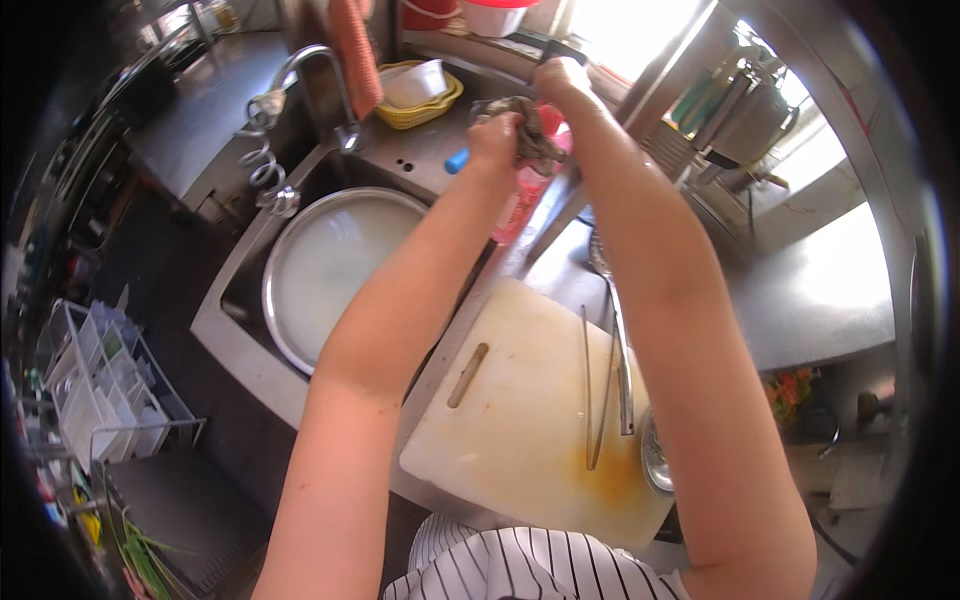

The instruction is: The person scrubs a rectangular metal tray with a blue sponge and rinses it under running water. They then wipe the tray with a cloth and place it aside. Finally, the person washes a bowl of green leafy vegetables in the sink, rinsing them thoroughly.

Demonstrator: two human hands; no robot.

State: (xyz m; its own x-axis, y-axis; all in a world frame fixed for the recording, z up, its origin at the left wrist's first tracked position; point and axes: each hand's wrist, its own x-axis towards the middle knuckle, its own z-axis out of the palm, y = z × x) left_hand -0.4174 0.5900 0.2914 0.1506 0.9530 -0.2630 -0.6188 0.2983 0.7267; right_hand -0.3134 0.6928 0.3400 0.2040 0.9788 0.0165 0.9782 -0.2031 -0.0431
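Both my arms reach out across the sink area toward the window sill. My left hand (493, 144) grips a crumpled, wet-looking grey-brown cloth (531, 139). Farther out, my right hand (564, 81) is closed on a dark object (562, 51); its kind is unclear, since the hand covers most of it. Beneath the cloth stand pink-red plastic bottles (525, 199), partly hidden by my left hand. Beside them lies a blue cylindrical item (457, 160). Nearer to me, a large round metal basin (337, 259) holding cloudy water sits in the sink (247, 300).
Metal tongs (589, 397) and a long-handled strainer (624, 367) lie on a white cutting board (517, 390). A metal bowl (658, 457) touches its right side. Knives hang in a rack (727, 112) at right. A faucet (311, 52) and yellow basket (416, 112) stand behind the sink.
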